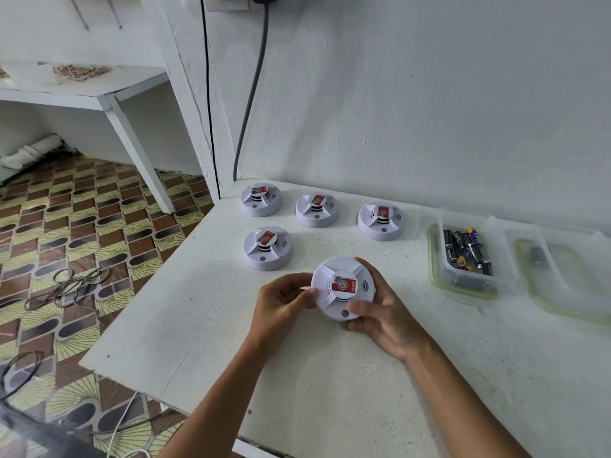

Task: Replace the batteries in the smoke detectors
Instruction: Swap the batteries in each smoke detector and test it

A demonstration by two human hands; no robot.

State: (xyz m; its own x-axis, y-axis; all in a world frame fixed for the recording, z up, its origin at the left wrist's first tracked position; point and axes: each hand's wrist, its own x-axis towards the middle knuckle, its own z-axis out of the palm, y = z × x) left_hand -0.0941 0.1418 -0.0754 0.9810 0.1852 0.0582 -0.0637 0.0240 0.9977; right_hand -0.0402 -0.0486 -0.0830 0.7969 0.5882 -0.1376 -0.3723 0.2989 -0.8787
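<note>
Held detector: the smoke detector [342,289] is lifted just above the tabletop [205,312], face up, near its front middle.
Left hand [281,305]: fingers curled, pinching the left rim.
Right hand [380,309]: fingers wrapped round the right side, thumb on the front edge.
Doing it well: probably brace with one hand and twist the base off, or flip it to find the battery cover.
Supplies: batteries [464,249] lie in a clear box [469,282] at right.
Hidden: the underside and battery cover; the dark item in the second tray [568,285] is unclear.

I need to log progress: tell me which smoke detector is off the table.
The detector nearest the camera: left hand and right hand hold it, while four others sit on the table.
</note>
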